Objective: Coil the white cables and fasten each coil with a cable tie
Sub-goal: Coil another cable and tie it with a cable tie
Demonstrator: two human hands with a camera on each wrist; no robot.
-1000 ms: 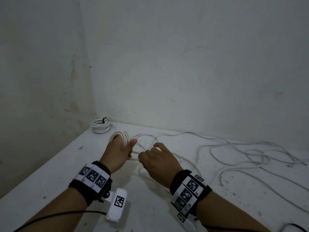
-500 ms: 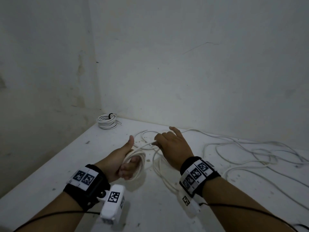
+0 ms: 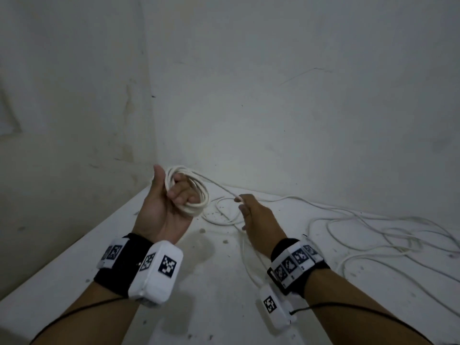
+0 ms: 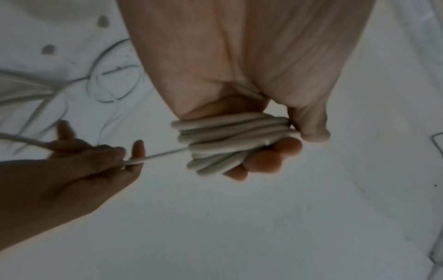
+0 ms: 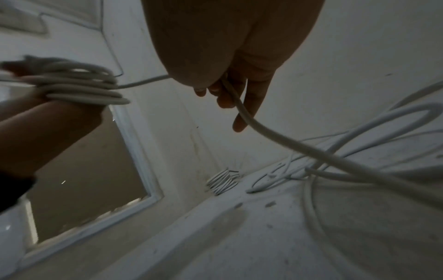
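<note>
My left hand (image 3: 174, 195) is raised palm up, thumb up, its fingers curled through a coil of white cable (image 3: 196, 195) with several turns. In the left wrist view the coil (image 4: 227, 140) wraps the fingers (image 4: 271, 157). One strand runs taut from the coil to my right hand (image 3: 245, 205), which pinches the cable (image 3: 224, 189) just right of the coil. From the right hand (image 5: 227, 92) the loose cable (image 5: 287, 140) trails down onto the table. A finished coil with a black tie (image 5: 223, 181) lies in the table's far corner, hidden in the head view.
The white table (image 3: 211, 307) sits in a corner between two walls. Loose loops of white cable (image 3: 373, 235) spread over its right half. Its left edge (image 3: 74, 252) drops off beside my left arm.
My left hand has risen and turned palm up with the coil around its fingers. My right hand has moved right and down along the cable, drawing a strand taut between the hands.
</note>
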